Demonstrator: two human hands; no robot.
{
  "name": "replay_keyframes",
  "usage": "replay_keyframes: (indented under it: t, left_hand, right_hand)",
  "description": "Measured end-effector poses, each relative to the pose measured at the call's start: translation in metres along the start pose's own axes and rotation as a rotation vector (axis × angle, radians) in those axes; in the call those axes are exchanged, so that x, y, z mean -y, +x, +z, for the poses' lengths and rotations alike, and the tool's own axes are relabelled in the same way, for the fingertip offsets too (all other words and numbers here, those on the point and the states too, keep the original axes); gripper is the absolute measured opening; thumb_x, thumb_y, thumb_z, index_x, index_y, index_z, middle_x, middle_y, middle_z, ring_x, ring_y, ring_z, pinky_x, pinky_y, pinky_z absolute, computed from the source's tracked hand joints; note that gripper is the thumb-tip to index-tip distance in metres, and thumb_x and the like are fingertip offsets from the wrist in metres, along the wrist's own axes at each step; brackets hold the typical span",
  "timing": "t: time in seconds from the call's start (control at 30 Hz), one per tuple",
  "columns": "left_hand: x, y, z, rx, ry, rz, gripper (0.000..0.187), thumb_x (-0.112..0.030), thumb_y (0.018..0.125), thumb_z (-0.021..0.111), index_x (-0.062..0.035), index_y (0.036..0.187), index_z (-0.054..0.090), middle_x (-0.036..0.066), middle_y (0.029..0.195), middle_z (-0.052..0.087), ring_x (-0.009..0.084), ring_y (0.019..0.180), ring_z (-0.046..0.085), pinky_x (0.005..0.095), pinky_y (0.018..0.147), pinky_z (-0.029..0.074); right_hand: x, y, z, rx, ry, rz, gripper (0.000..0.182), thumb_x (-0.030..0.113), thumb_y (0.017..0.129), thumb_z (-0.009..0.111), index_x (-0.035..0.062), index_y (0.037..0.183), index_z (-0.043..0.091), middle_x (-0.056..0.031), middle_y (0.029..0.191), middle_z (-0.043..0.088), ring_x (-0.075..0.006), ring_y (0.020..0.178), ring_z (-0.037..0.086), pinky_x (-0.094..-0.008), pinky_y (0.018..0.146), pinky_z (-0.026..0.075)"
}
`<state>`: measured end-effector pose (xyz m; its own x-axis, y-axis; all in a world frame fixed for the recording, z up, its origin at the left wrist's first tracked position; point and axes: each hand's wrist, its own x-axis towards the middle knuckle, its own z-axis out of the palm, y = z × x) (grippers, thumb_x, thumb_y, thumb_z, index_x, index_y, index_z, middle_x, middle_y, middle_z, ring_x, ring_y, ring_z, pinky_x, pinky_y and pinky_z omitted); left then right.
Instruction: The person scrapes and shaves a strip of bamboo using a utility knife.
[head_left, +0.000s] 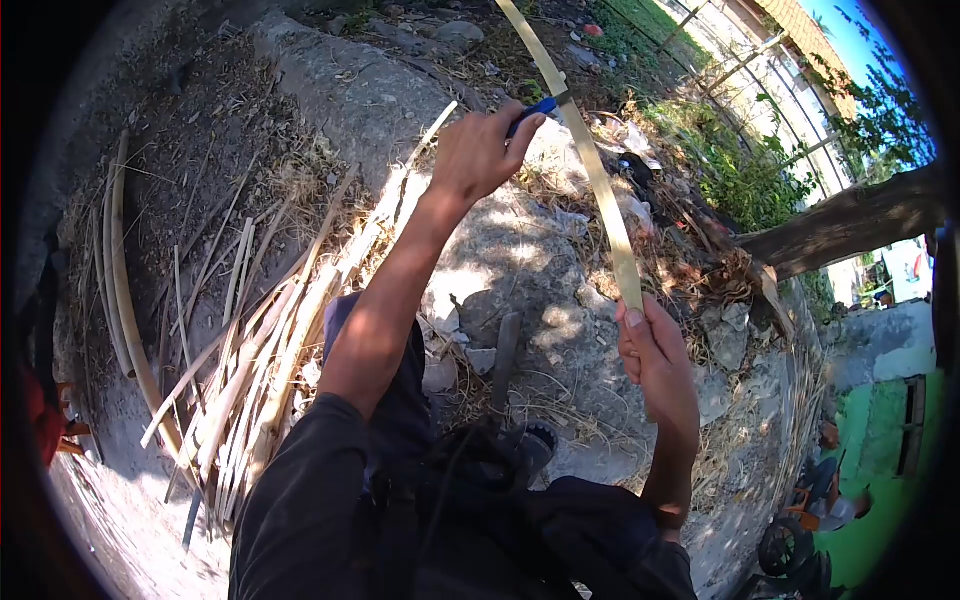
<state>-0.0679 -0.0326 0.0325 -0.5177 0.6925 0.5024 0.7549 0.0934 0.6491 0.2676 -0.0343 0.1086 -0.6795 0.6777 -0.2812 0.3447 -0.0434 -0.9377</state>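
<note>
A long, pale, slightly curved strip [597, 172] runs from the top edge down to my right hand [657, 352], whose thumb and fingers are closed round its lower end. My left hand [482, 150] grips the blue handle [531, 116] of a knife. Its short dark blade [564, 98] lies across the strip near the upper part, touching it. My left arm stretches forward, and my right hand is nearer my body.
A pile of pale strips [262, 385] lies on the ground at the left, with longer curved pieces [125, 270] beyond. Rocky ground and dry scraps surround my feet. A tree trunk [850, 225] leans in at the right. A person [835, 508] is at the lower right beside a motorbike.
</note>
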Motion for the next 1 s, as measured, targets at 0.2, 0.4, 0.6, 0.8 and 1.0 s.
replay_keyframes:
  t: [0.2, 0.4, 0.6, 0.8, 1.0]
  left_hand:
    - [-0.006, -0.013, -0.001, -0.025, 0.022, 0.025, 0.040, -0.046, 0.111, 0.057, -0.0093, 0.103, 0.070, 0.015, 0.060, 0.061, 0.0382, 0.057, 0.065, 0.0513, 0.058, 0.047]
    - [-0.006, -0.002, -0.013, -0.010, -0.077, 0.009, 0.040, -0.045, 0.112, 0.056, -0.0085, 0.105, 0.069, 0.016, 0.062, 0.063, 0.0381, 0.055, 0.066, 0.0510, 0.057, 0.048]
    - [-0.034, -0.026, 0.010, 0.060, -0.036, 0.082, 0.038, -0.045, 0.112, 0.053, -0.0108, 0.108, 0.069, 0.016, 0.061, 0.064, 0.0415, 0.058, 0.066, 0.0540, 0.059, 0.049]
    - [-0.023, -0.016, 0.013, -0.051, -0.039, 0.064, 0.035, -0.043, 0.111, 0.057, -0.0100, 0.108, 0.068, 0.015, 0.060, 0.064, 0.0416, 0.059, 0.067, 0.0543, 0.058, 0.049]
    - [0.016, 0.011, 0.014, -0.162, 0.057, -0.068, 0.048, -0.051, 0.112, 0.052, -0.0080, 0.103, 0.069, 0.017, 0.063, 0.066, 0.0412, 0.061, 0.069, 0.0546, 0.058, 0.049]
  right_hand:
    - [-0.007, 0.011, -0.004, 0.040, -0.035, -0.006, 0.020, 0.022, 0.120, 0.044, 0.0063, 0.118, 0.057, 0.0080, 0.075, 0.036, 0.0001, 0.060, 0.028, -0.0210, 0.052, 0.024]
    - [0.006, 0.006, -0.003, 0.027, 0.002, 0.012, 0.019, 0.022, 0.120, 0.045, 0.0064, 0.119, 0.056, 0.0086, 0.075, 0.036, 0.0000, 0.060, 0.028, -0.0214, 0.052, 0.023]
    - [-0.004, 0.018, -0.003, -0.004, 0.045, -0.005, 0.019, 0.021, 0.120, 0.043, 0.0066, 0.119, 0.056, 0.0088, 0.075, 0.037, 0.0006, 0.060, 0.028, -0.0210, 0.051, 0.023]
    - [-0.003, 0.010, -0.005, 0.024, 0.056, 0.036, 0.019, 0.021, 0.119, 0.044, 0.0064, 0.118, 0.056, 0.0086, 0.075, 0.037, 0.0006, 0.060, 0.029, -0.0206, 0.051, 0.023]
    - [0.001, -0.005, 0.000, -0.019, 0.031, 0.053, 0.018, 0.021, 0.119, 0.045, 0.0067, 0.117, 0.056, 0.0088, 0.074, 0.037, 0.0000, 0.059, 0.028, -0.0212, 0.050, 0.024]
